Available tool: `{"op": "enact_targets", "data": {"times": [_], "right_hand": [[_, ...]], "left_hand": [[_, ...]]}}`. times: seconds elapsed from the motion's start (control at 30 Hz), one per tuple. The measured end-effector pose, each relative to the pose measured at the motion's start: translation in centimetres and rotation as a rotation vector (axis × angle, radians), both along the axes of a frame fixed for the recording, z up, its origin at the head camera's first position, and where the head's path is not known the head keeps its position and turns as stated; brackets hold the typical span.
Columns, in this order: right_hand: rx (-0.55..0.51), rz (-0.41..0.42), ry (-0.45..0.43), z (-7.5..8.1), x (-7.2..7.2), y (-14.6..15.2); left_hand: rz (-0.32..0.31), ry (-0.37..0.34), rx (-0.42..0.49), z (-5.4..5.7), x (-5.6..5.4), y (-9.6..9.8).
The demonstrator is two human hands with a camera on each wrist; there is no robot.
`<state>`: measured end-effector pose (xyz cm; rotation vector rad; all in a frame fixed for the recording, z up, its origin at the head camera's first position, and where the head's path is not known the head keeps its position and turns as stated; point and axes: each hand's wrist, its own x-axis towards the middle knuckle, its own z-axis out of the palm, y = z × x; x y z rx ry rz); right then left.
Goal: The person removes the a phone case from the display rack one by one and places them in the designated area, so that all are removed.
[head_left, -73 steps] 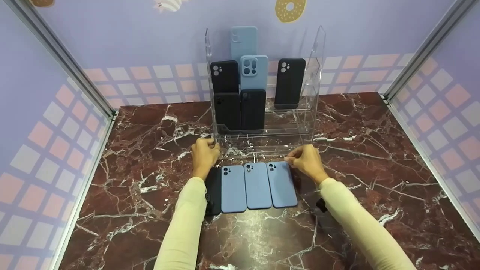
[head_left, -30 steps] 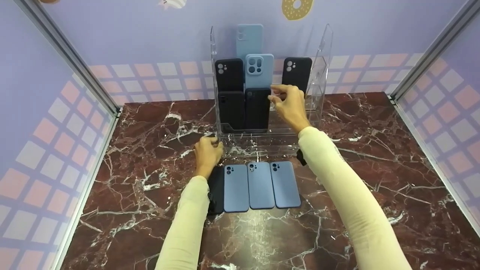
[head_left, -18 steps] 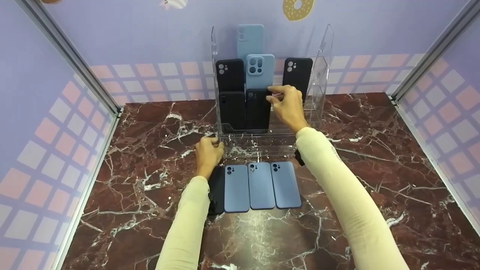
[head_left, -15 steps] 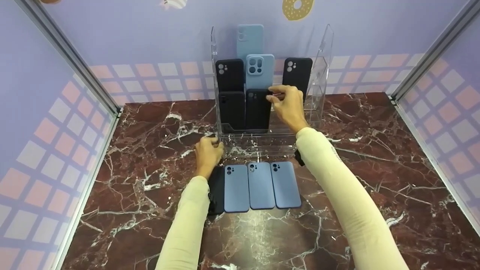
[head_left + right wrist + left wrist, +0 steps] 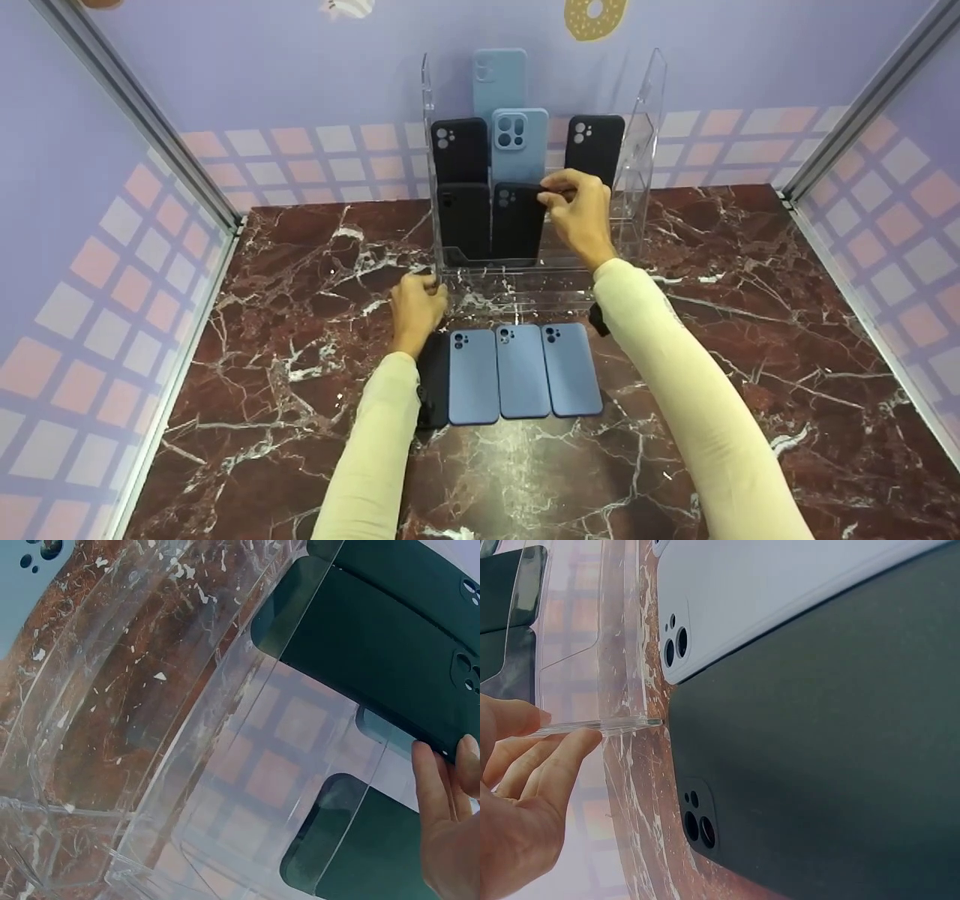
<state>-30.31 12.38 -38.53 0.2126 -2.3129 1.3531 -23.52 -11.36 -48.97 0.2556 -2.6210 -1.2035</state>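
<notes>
Cases (image 5: 517, 229), marbled tabletop (image 5: 525, 480), lilac walls (image 5: 300, 67)

Table (image 5: 750, 420): veined dark red marble, before you.
Flat nearest you: a low black case (image 5: 435, 381) leftmost, then three blue cases (image 5: 523, 371) alongside.
Beyond those: a clear stand (image 5: 564, 264).
Stand front: two black cases (image 5: 465, 229), toward your left.
Stand middle: a left black case (image 5: 460, 159), a light blue case (image 5: 520, 162), a right black case (image 5: 596, 146).
Stand back: a pale case (image 5: 501, 91).
</notes>
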Motion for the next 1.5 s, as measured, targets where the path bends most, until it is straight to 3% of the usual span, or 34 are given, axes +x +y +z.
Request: {"op": "enact_targets", "data": {"times": [0.23,0.6,0.9,1.2,1.5], "right_hand": [[-0.073,-0.03,0.052,-0.2,0.4,0.8],[-0.146,-0.011,0.207,1.0,1.4,1.8],[-0.231,0.034,0.213,2.9,3.0,3.0],[-0.13,0.042,0.193,3.3,4.9,5.7],[0.016,0.056,0.051,2.7,6.5,9.5]], "left_hand": [[-0.001,-0.009,0.0,0.0,0.0,0.1],[0.001,0.001,0.001,-0.2,0.0,-0.1],[0.0,-0.008,0.008,-0.1,0.0,0.0],[-0.001,-0.011,0.015,-0.1,0.0,0.1],[-0.002,-0.008,0.009,-0.2,-0.1,0.0]]}}
